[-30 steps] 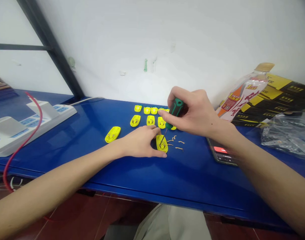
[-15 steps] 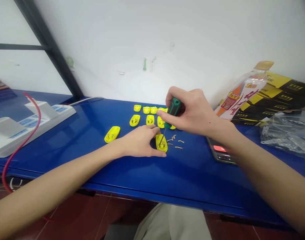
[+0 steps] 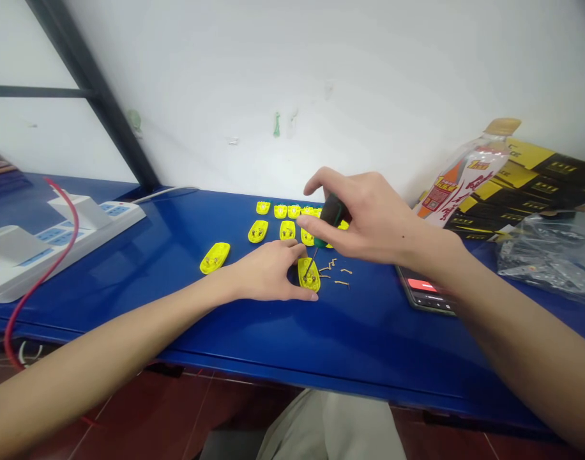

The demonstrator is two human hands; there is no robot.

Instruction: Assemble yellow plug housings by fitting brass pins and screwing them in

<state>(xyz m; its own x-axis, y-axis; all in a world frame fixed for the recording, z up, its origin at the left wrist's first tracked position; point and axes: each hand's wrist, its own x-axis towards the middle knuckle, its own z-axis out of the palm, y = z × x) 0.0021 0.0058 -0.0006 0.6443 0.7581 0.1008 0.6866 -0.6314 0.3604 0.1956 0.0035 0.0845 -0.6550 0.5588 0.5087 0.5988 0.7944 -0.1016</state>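
Observation:
My left hand (image 3: 268, 271) rests on the blue table (image 3: 177, 300), its thumb and fingers pinching a small yellow plastic shell (image 3: 310, 275) to hold it flat. My right hand (image 3: 364, 217) grips a green-handled screwdriver (image 3: 329, 218) from above; the index finger is lifted off the handle. The screwdriver's thin shaft slants down and its tip sits inside the held shell. Several more yellow shells (image 3: 287, 229) lie in rows just behind, and one yellow shell (image 3: 214, 257) lies apart to the left. Small brass metal pieces (image 3: 337, 273) are scattered right of the held shell.
A white power strip (image 3: 57, 227) with a red cable (image 3: 38, 275) sits at the left. A phone (image 3: 424, 291) lies face up on the right, beside a tilted drink bottle (image 3: 458, 176), black-and-yellow boxes (image 3: 527, 191) and a clear bag of dark parts (image 3: 546, 259).
My right hand's fingers have shifted round the screwdriver handle and the index finger has lifted. The left hand and the shell stay in place.

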